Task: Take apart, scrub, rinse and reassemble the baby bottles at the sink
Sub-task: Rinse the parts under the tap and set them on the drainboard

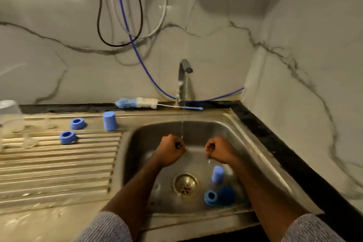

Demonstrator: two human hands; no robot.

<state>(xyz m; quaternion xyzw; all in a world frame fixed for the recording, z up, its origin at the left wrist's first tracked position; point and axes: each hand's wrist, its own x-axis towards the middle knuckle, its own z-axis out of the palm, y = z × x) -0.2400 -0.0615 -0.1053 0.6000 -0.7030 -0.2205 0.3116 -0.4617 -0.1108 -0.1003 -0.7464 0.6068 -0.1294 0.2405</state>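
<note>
blurred: clear bottle parts (11,125) on drainboard | cut off: sleeves (110,228) at bottom edge

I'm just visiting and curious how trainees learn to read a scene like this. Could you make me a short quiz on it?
1. True or false: water is running from the tap.
2. How many blue screw rings lie on the draining board? A) one B) two C) four
3. Fill in: the bottle brush lies on the ledge behind the ____.

Key
1. True: a thin stream falls between the left hand and the right hand, both curled into fists.
2. B: one ring and another, beside an upright blue cap.
3. Sink.
</note>
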